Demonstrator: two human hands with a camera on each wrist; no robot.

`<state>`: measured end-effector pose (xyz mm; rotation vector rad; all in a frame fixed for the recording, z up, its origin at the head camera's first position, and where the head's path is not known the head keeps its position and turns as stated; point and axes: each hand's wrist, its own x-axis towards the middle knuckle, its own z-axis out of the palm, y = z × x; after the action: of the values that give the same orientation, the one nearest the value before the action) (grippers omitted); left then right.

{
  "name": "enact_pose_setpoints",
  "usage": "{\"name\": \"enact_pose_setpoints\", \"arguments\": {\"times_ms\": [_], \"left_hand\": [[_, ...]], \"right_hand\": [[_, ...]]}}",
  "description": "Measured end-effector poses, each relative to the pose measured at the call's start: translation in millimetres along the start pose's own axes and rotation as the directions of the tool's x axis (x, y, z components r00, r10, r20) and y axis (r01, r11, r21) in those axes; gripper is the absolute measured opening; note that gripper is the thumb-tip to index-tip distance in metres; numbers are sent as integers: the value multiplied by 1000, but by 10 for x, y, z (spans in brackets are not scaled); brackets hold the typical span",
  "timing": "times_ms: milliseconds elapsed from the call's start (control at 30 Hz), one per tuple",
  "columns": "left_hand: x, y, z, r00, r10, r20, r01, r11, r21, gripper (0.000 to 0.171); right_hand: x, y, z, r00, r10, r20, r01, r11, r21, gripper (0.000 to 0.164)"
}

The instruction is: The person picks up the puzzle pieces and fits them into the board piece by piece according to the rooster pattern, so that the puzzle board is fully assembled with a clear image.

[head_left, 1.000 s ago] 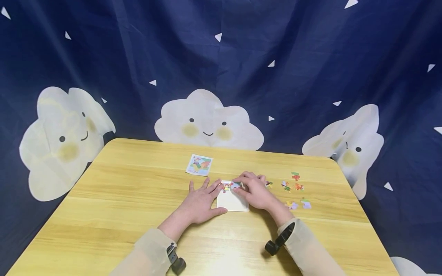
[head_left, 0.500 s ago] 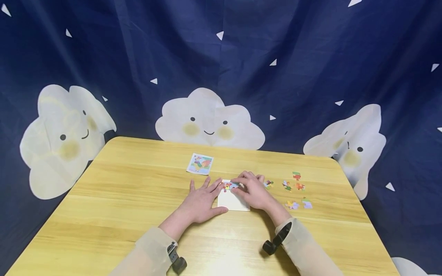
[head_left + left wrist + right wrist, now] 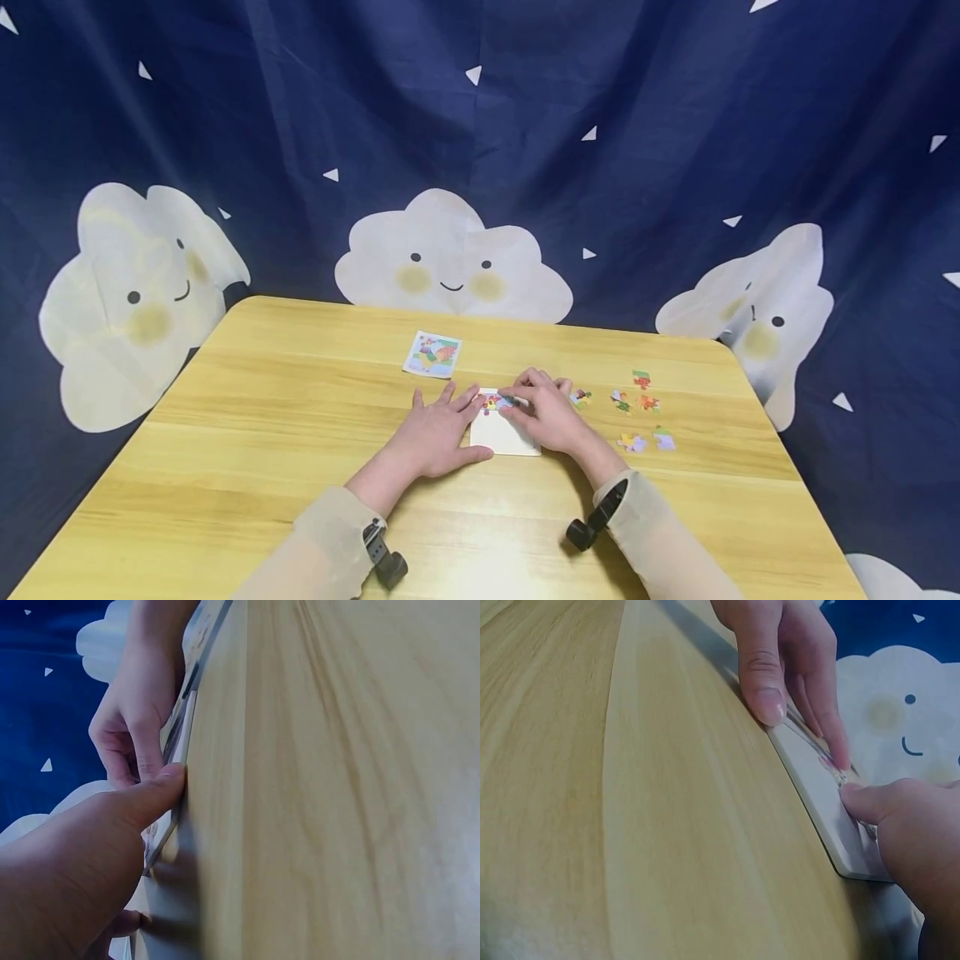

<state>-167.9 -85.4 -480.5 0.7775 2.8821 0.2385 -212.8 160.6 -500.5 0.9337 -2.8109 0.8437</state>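
One bare left hand point(image 3: 431, 437): fingers straight, spread, gripping nothing, touching left side of shallow white square tray point(image 3: 504, 435). Red-and-yellow jigsaw piece point(image 3: 491, 405) lies along tray's far edge. Bare right hand point(image 3: 551, 418) next: thumb and forefinger nearly together, seemingly pinching pale-blue jigsaw piece point(image 3: 505, 402) there. Farther right, loose multicoloured jigsaw pieces point(image 3: 649, 403) on yellow wood-grain table point(image 3: 225, 467).

Pieces probably feather-light, stiff, thin; knobs likely crease if forced. Best hold: opposite edges, finger and thumb. Tray probably light, apt to slide; best steadied by rim.
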Motion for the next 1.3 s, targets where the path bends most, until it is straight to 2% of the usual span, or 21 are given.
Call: {"name": "enact_pose_setpoints", "arguments": {"times_ms": [267,767,1300], "left_hand": [[11,11,-20,1000,-15,12,15,1000,-16,93],[18,16,-17,1000,-22,17,22,999,-23,92],[102,164,4,1000,12,28,-13,1000,7,94]], "right_hand": [[11,11,2,1000,25,18,-26,999,43,33],[43,16,-36,1000,8,30,-8,1000,29,31],[32,46,1,999,29,16,-30,997,69,33]]}}
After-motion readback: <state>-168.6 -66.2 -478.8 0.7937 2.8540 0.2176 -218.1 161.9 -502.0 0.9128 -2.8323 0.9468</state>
